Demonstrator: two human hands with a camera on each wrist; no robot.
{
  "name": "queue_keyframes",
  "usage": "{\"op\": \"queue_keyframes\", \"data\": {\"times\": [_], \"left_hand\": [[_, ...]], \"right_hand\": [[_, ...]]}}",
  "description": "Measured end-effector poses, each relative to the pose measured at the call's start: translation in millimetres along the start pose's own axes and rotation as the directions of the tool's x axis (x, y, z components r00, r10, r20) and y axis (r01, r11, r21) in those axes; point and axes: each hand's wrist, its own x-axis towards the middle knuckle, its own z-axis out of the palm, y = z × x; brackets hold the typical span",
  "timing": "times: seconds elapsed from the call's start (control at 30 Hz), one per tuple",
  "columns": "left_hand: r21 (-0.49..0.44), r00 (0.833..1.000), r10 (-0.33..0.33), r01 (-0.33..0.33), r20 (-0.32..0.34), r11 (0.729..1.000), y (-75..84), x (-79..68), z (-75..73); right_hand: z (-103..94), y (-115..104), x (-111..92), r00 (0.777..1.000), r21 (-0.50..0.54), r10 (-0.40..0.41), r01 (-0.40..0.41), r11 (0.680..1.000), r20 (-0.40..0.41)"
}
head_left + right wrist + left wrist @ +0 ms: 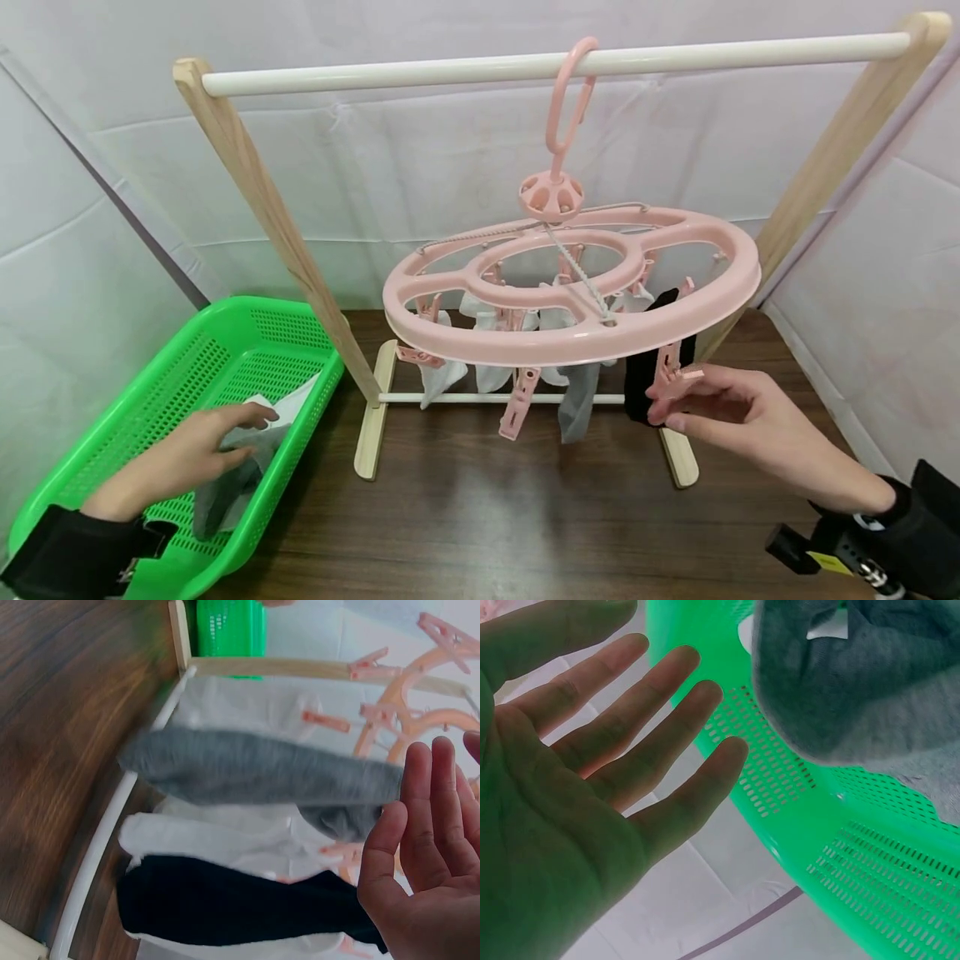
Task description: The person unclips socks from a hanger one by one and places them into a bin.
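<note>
My left hand (191, 446) is over the green basket (247, 533), fingers loosely spread beside grey cloth (262, 446) and white cloth. In the left wrist view, the palm is bare, with the grey cloth (855, 697) to its right. Under the near right rim of the pink hanger (495, 346), my right hand (750, 417) pinches a hanging pink clothespin (678, 383); its fingers partly hide the grip. A black sock (641, 375) hangs behind it. The right wrist view shows a grey sock (262, 765) hanging beyond the fingertips, slightly blurred; the clothespin is hidden there.
The hanger hooks over a white rod (375, 75) on a wooden stand (262, 200). Several white socks (442, 375) hang below the ring. One loose clothespin (519, 404) dangles at its front. Dark wooden boards (487, 508) lie beneath; white cloth walls surround the stand.
</note>
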Motion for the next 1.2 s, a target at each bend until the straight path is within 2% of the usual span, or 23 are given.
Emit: {"op": "queue_keyframes", "data": {"times": [0.2,0.4,0.5,0.6,0.7,0.9,1.0,1.17,1.2], "left_hand": [[-0.021,1.000,0.013,-0.013,-0.009,1.000,4.1,1.3,1.7],[-0.056,0.999,0.002,0.000,0.033,0.998,10.1,3.7,4.3],[-0.074,0.999,0.016,-0.012,0.046,0.997,14.1,5.7,5.1],[-0.080,0.999,0.024,-0.020,0.048,0.997,17.9,8.9,5.4],[-0.066,0.999,0.031,-0.029,0.038,0.997,20.9,12.2,5.4],[-0.034,0.998,0.050,-0.049,0.026,0.998,28.9,18.3,8.1],[-0.018,0.997,0.069,-0.069,0.026,0.997,33.1,21.3,11.2],[-0.010,0.993,0.116,-0.116,0.027,0.993,39.0,26.1,16.6],[-0.018,0.992,0.122,-0.121,0.031,0.992,40.2,26.9,17.5]], "right_hand": [[-9.6,-3.2,-5.8,0.997,-0.066,0.038,-0.042,0.997,-0.064],[-12.1,-7.6,-5.7,0.987,-0.149,0.077,-0.098,0.984,-0.141],[-11.5,-9.9,-2.2,0.985,-0.165,0.073,-0.099,0.981,-0.158],[-10.2,-12.5,4.3,0.987,-0.128,0.057,-0.077,0.989,-0.149],[-7.6,-14.2,12.5,0.990,-0.071,0.007,-0.018,0.997,-0.141],[-0.1,-12.0,22.7,0.977,0.044,-0.087,0.097,0.994,-0.193],[2.5,-12.8,26.4,0.977,0.061,-0.078,0.092,0.994,-0.199],[4.2,-19.0,36.5,0.990,0.116,-0.049,0.064,0.991,-0.130],[4.2,-19.9,38.9,0.994,0.152,-0.037,0.053,0.987,-0.105]]}}
